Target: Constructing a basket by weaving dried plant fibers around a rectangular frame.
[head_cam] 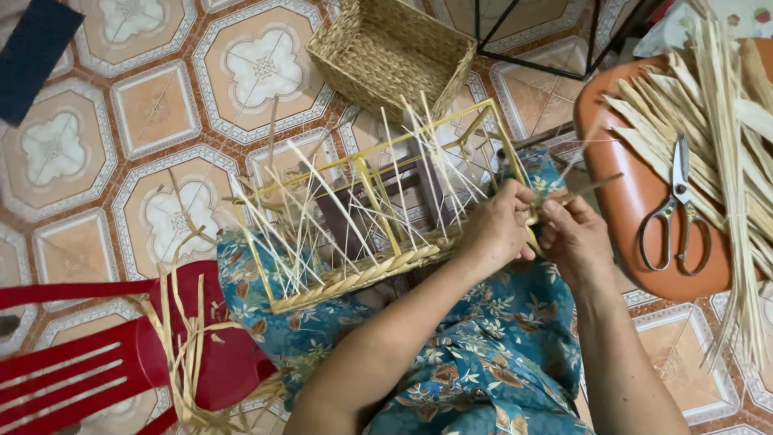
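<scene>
A yellow wire basket frame (362, 165) rests on my lap, on blue floral cloth (475, 354). Its lower rim carries a woven straw braid (362, 275), and several thin pale strands stick up from it. My left hand (495, 229) grips the right corner of the frame and the braid's end. My right hand (572, 234) is right beside it, pinching a flat straw strand (592, 187) that runs up to the right. Both hands touch at the frame's corner.
A finished woven basket (394, 52) stands on the tiled floor behind the frame. An orange-brown stool seat (636, 201) at the right holds scissors (675, 213) and a bundle of straw strips (725, 137). A red plastic chair (88, 362) with loose straw lies at lower left.
</scene>
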